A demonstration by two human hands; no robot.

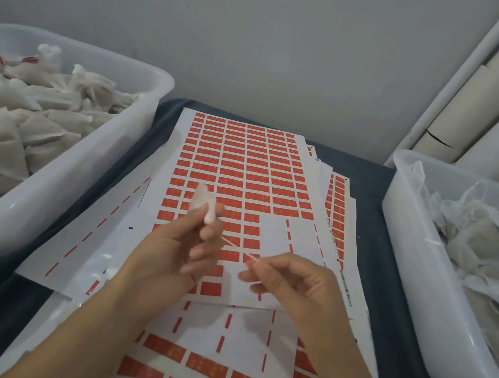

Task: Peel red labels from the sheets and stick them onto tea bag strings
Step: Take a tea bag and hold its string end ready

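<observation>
Gauzy white mesh makes up the tea bag (204, 203), held just above the top label sheet (244, 168) at the middle of the dark-covered table (374, 188). It looks nearly weightless and limp, easy to crush, so the gathered neck, where the left hand (174, 249) pinches it between thumb and fingertips, seems the sensible hold. Its string (240, 250) runs thin and taut down to the right hand (289, 279), whose thumb and forefinger pinch the far end; such a thread would likely slip unless nipped firmly. Both forearms reach in from the lower edge, palms turned toward each other, hands near but apart. No peeled label is clearly seen on either hand. Translucent tubs of bags stand at left (141, 127) and right (399, 217).
</observation>
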